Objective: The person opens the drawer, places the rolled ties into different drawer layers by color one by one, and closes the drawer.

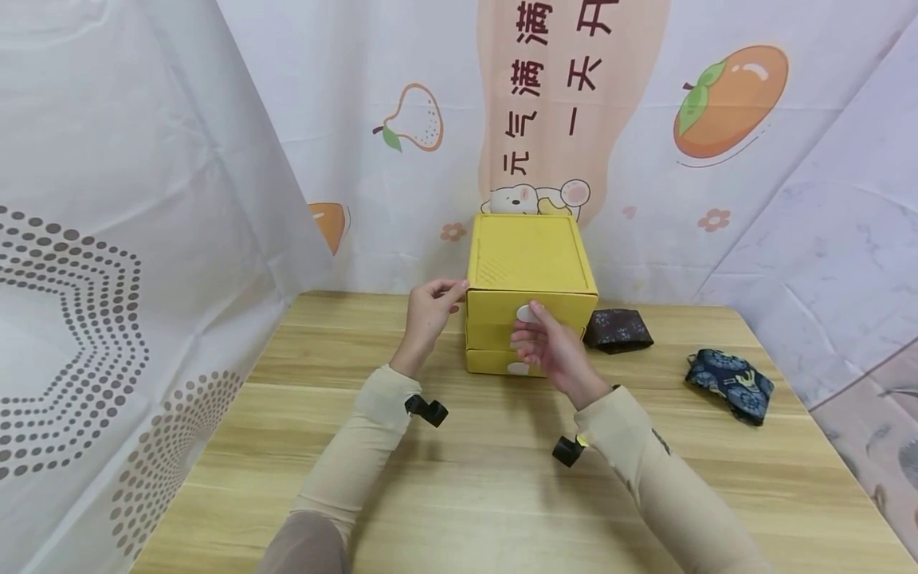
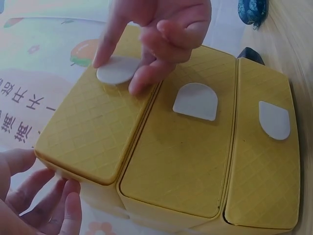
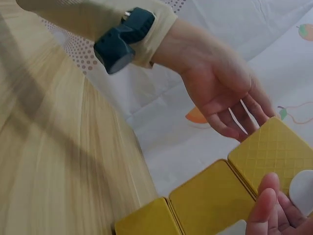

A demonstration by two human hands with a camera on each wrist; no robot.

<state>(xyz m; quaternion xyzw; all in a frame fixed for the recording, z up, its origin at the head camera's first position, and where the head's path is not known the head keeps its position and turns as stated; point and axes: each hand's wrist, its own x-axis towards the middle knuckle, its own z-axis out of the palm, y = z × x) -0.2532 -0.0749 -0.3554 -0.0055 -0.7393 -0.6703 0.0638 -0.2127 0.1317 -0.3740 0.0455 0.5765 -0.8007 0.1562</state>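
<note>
A yellow storage box [image 1: 531, 251] with three stacked drawers stands at the back of the table, each drawer front bearing a white tab handle. My right hand [image 1: 555, 351] is at the top drawer, thumb and a finger pinching opposite edges of its handle [image 2: 117, 71]. Below, the middle handle [image 2: 196, 100] and bottom handle [image 2: 275, 120] are untouched. At the box's upper left front corner, my left hand [image 1: 433, 313] touches the edge with its fingertips, the fingers loosely bent along the side. The drawer fronts look nearly flush.
Right of the box lies a dark brown patterned folded cloth [image 1: 618, 330]. Farther right is a navy patterned cloth [image 1: 730, 384]. A printed curtain [image 1: 402, 207] hangs behind the wooden table [image 1: 488, 494]. Both sleeves carry a small black camera.
</note>
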